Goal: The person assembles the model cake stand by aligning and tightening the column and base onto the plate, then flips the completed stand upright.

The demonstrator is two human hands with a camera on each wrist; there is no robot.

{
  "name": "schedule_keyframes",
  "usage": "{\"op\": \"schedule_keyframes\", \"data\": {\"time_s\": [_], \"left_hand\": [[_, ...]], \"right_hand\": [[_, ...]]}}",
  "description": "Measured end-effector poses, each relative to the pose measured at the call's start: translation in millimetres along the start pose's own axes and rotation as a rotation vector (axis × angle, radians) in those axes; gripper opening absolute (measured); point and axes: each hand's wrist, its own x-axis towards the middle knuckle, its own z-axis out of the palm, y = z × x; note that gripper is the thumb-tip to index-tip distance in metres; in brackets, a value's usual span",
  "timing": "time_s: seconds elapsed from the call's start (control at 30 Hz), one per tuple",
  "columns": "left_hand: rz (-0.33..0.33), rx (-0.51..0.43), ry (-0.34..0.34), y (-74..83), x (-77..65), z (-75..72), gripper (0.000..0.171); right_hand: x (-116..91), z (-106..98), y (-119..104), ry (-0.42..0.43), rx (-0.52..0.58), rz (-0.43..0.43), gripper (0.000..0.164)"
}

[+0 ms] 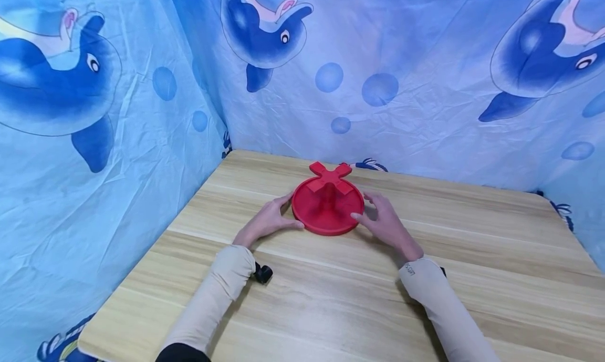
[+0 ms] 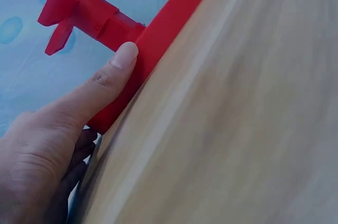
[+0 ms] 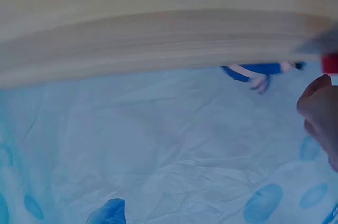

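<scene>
A red round tray-like stand (image 1: 326, 226) has a low rim, a thick central post and a cross-shaped top. It sits toward the back of the wooden table. My left hand (image 1: 269, 219) curves round its left side and grips the rim. In the left wrist view, the thumb (image 2: 113, 73) presses the outer wall while the other fingers go behind it. At the right side, my right hand (image 1: 385, 223) is spread by the rim, its thumb overlapping the dish in the head view. Only part of that hand (image 3: 323, 118) shows in the right wrist view, beside a bit of red.
The wooden table (image 1: 302, 299) has a rounded front left corner. Blue curtains (image 1: 293, 120) printed with dolphins hang along its left, back and right sides. A small black device (image 1: 262, 273) is strapped at the left wrist.
</scene>
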Motion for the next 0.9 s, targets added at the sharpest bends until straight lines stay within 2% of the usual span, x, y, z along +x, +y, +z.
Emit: {"op": "schedule_keyframes", "data": {"time_s": [0.17,0.3,0.43,0.63,0.9], "left_hand": [[0.011,0.044,-0.04,-2.1,8.0,-7.2,0.116],[0.014,0.072,-0.075,-3.2,14.0,-10.0,0.119],[0.024,0.099,-0.088,-5.5,18.6,-10.7,0.119],[0.043,0.14,-0.087,-8.8,22.4,-11.5,0.116],[-0.002,0.201,-0.074,-8.6,21.7,-9.0,0.113]], "right_hand": [[1,-7,16,-0.096,-0.004,0.001,0.105],[3,-8,22,-0.135,-0.029,0.029,0.114],[4,-9,25,-0.159,-0.099,0.058,0.115],[7,-7,27,-0.163,-0.147,0.054,0.113],[11,-3,25,-0.156,-0.122,0.031,0.111]]}}
